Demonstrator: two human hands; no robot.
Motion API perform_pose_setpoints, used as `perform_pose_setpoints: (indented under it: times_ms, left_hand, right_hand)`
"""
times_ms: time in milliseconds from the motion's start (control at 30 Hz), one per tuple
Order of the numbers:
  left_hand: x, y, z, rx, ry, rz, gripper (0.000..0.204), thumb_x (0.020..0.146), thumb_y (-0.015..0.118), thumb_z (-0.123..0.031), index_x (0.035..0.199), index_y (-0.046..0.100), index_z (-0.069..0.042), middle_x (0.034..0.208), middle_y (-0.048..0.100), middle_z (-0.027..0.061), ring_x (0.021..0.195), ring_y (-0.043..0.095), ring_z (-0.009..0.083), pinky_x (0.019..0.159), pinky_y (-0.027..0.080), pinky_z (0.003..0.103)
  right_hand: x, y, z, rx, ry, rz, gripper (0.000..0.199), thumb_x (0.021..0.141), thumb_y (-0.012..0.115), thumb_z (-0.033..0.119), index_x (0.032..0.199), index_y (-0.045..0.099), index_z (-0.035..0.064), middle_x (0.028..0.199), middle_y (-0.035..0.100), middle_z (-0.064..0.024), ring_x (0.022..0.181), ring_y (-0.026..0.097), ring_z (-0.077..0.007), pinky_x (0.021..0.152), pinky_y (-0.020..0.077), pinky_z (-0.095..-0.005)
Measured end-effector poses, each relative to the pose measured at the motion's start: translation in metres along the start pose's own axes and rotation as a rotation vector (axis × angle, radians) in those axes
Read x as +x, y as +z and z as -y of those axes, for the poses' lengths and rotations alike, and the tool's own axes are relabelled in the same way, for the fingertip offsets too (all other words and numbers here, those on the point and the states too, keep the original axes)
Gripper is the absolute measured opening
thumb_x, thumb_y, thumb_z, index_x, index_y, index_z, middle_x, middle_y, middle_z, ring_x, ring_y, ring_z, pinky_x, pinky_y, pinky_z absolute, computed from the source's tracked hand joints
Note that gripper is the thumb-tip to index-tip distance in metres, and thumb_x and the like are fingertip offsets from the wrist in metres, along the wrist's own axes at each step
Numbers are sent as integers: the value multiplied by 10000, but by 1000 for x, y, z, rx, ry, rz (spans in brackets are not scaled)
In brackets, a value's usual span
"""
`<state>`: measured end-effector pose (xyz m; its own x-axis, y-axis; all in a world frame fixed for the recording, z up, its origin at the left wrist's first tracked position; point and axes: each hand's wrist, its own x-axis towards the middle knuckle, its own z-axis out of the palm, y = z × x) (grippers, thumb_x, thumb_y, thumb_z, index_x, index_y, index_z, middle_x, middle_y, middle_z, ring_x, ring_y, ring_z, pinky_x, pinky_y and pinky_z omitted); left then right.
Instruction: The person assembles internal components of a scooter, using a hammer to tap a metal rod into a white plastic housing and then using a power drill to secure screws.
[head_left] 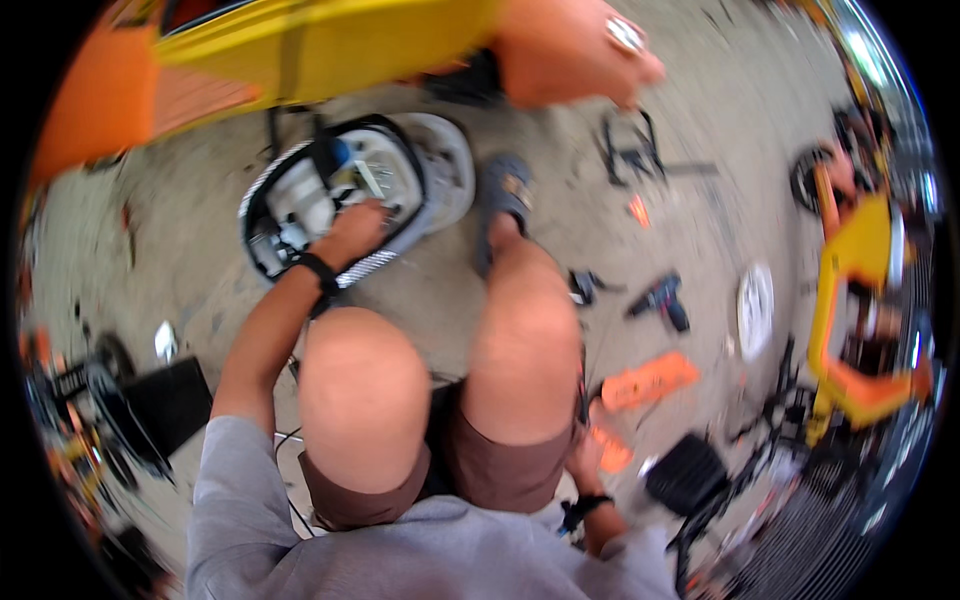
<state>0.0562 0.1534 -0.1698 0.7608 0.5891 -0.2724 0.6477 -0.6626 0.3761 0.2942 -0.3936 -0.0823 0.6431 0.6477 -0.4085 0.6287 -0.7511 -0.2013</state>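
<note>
My left hand (352,228) reaches forward into an opened scooter deck (262,190), a black-rimmed oval tray with white and grey parts and wires inside. The fingers lie among those parts; what they hold is hidden. A black band sits on that wrist. My right hand (588,452) hangs low beside my right thigh, next to a flat orange piece (612,452) on the floor; its fingers are partly hidden by my leg. I am seated, knees bare, with my right foot in a grey sandal (503,190) next to the deck.
A yellow and orange body panel (300,45) fills the top. On the concrete floor to the right lie a black power drill (660,298), an orange cover (648,381), a white disc (756,308), a black case (686,472) and a yellow-orange frame (848,300). Dark gear sits at left (150,400).
</note>
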Motion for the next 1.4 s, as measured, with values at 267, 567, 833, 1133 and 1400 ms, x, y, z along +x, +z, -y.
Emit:
perform_pose_setpoints:
  times_ms: [267,567,833,1133,1400]
  left_hand:
    - [-9,-38,-13,-159,163,-285,283,692,694,-98,953,622,-18,956,621,168,908,601,353,800,500,407]
    - [-128,-171,-7,-253,51,-507,455,800,663,-31,1241,553,-41,917,672,69,692,598,120,638,489,280]
    - [-261,-261,-57,-887,-110,-829,336,909,582,-129,1229,569,-31,872,641,95,627,552,113,557,458,227]
    - [-238,-250,-211,-1730,-94,-319,195,905,594,-195,1026,496,-79,710,598,85,489,526,156,452,410,247]
    - [-203,-184,-204,-1542,-42,-409,237,895,671,-145,1011,487,-53,730,614,97,504,557,132,438,404,239]
  right_hand:
    - [-16,1,-7,91,76,-82,575,620,809,381,1125,677,139,872,697,-126,811,677,-310,697,535,-409]
    - [-12,38,-32,70,-48,-37,537,616,799,343,1095,681,130,885,699,-120,803,676,-306,693,540,-407]
    - [-12,78,-43,-34,-74,66,493,661,783,373,1081,674,140,922,692,-120,879,668,-303,761,529,-414]
    - [1,101,-52,-202,25,200,505,721,758,436,1087,650,106,1016,679,-159,969,655,-328,858,519,-457]
    - [-13,73,-62,-155,-128,301,649,732,735,335,1322,509,184,1198,628,-117,1104,608,-317,905,485,-476]
